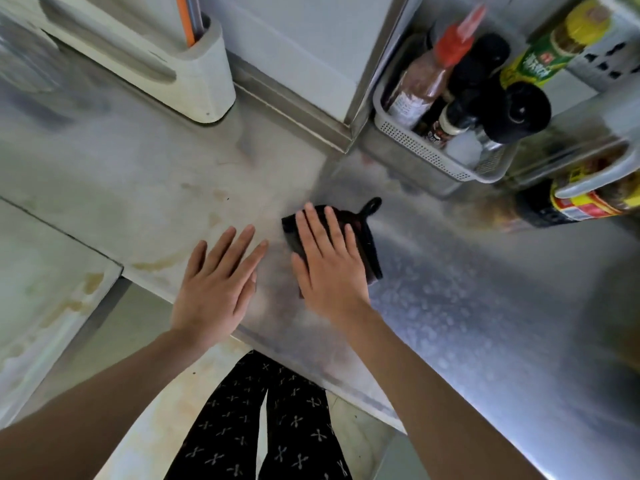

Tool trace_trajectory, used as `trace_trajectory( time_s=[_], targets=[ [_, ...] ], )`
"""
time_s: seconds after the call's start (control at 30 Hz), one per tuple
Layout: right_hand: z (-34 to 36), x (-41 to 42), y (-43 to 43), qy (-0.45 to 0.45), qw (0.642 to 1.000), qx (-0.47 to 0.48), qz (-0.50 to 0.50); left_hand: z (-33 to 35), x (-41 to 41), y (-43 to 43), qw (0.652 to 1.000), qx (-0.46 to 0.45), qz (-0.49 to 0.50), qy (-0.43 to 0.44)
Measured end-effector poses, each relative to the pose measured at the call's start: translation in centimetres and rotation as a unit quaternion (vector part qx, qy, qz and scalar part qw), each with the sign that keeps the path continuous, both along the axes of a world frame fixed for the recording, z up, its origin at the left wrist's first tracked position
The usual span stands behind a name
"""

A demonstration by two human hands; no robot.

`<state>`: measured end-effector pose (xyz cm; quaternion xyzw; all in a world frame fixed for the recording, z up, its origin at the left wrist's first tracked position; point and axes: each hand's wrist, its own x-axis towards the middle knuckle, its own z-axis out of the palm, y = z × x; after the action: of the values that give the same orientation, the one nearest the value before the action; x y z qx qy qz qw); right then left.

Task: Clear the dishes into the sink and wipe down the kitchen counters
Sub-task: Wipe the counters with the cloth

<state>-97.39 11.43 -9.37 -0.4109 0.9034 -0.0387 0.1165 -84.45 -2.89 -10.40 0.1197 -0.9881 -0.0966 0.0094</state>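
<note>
A dark folded cloth (367, 237) with a small hanging loop lies flat on the steel counter (485, 289). My right hand (327, 265) presses down on it, palm flat and fingers spread. To its left my left hand (216, 285) rests flat on the bare counter near the front edge, holding nothing, a short gap away from the cloth. Brownish stains mark the counter left of my hands. No dishes or sink are in view.
A grey perforated basket (433, 157) of sauce bottles stands at the back right, with more bottles (581, 202) beyond it. A white holder (194, 81) sits at the back left. A lower stained surface (45, 289) lies to the left. My patterned trousers show below.
</note>
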Motion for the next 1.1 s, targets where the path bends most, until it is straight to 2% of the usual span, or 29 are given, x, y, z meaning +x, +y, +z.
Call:
trace_trajectory(
  time_s=[0.07,0.2,0.3,0.37,0.47,0.57,0.67,0.73,0.83,0.93,1.0,1.1],
  targets=[
    [-0.2,-1.6,3.6,0.021,1.000,0.012,-0.007,-0.1,0.1,0.0,1.000,0.000,0.001,0.004],
    [0.0,-6.6,7.1,0.015,0.971,0.007,-0.237,0.0,0.0,0.1,1.000,-0.007,0.008,0.020],
    [0.0,-9.6,4.0,0.009,0.939,-0.027,-0.343,0.0,-0.1,0.2,1.000,-0.014,0.011,0.026],
    [-0.1,-10.5,0.4,0.008,0.927,-0.046,-0.372,-0.1,-0.1,0.2,0.999,-0.021,0.011,0.022],
    [-0.4,-8.6,-3.5,0.010,0.958,-0.048,-0.281,0.1,-0.2,0.2,1.000,-0.024,0.011,0.014],
    [-0.3,-5.3,-3.1,0.010,0.993,-0.046,-0.107,0.3,-0.2,0.2,1.000,-0.018,0.015,0.002],
    [-0.3,-5.9,1.1,0.018,0.998,-0.028,0.061,0.4,-0.2,0.4,0.999,-0.019,0.022,-0.017],
    [-0.4,-7.5,4.2,0.045,0.998,-0.016,0.048,0.4,-0.2,0.4,0.999,-0.020,0.026,-0.029],
    [-0.3,-8.5,5.8,0.042,0.993,-0.006,-0.115,0.4,-0.2,0.4,0.998,-0.022,0.027,-0.044],
    [-0.3,-7.3,2.6,0.005,0.970,-0.027,-0.241,0.5,-0.2,0.4,0.999,-0.016,0.026,-0.044],
    [-0.1,-6.2,-0.8,0.007,0.974,-0.045,-0.224,0.6,-0.2,0.3,0.999,-0.016,0.026,-0.044],
    [0.0,-3.6,-5.2,0.007,0.996,-0.033,-0.082,0.5,-0.2,0.3,0.999,-0.016,0.022,-0.041]
  ],
)
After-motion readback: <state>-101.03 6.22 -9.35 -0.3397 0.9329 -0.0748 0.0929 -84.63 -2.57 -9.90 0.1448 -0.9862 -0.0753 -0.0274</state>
